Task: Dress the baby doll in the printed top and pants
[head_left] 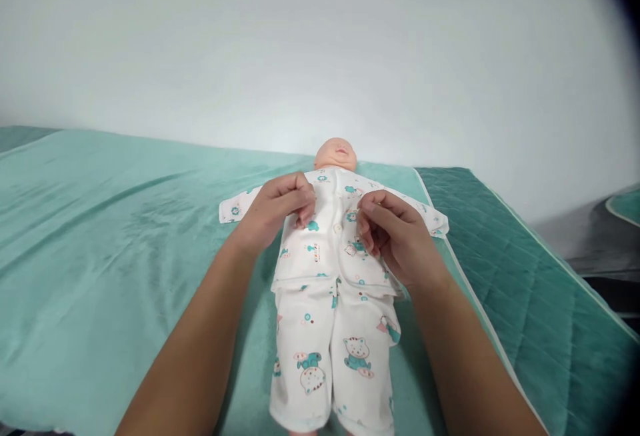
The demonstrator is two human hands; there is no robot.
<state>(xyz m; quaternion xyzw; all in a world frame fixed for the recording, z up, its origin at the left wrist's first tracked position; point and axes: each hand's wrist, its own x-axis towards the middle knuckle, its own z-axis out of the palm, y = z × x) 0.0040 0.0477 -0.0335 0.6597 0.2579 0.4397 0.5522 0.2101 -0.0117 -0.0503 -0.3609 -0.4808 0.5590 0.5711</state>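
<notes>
A baby doll [336, 154] lies on its back with its head at the far end. It wears a white long-sleeved shirt [325, 256] with teal and pink animal prints, and matching trousers [305, 336]. The shirt's front edges meet down the middle, where a small button [338, 228] shows. Over the chest, on the left side, my left hand [287, 203] is closed with curled fingers. My right hand [393, 229] hovers opposite it, thumb and forefinger together and the other fingers bent. Between the fingers of either hand no cloth shows, and the shirt beneath looks flat.
A light teal sheet [125, 243] spreads under the doll, lightly creased. To the right lies a darker green quilted cover [520, 289] with pale edging. A white wall [250, 63] rises behind the far edge. Another teal padded edge [625, 206] appears at the far right.
</notes>
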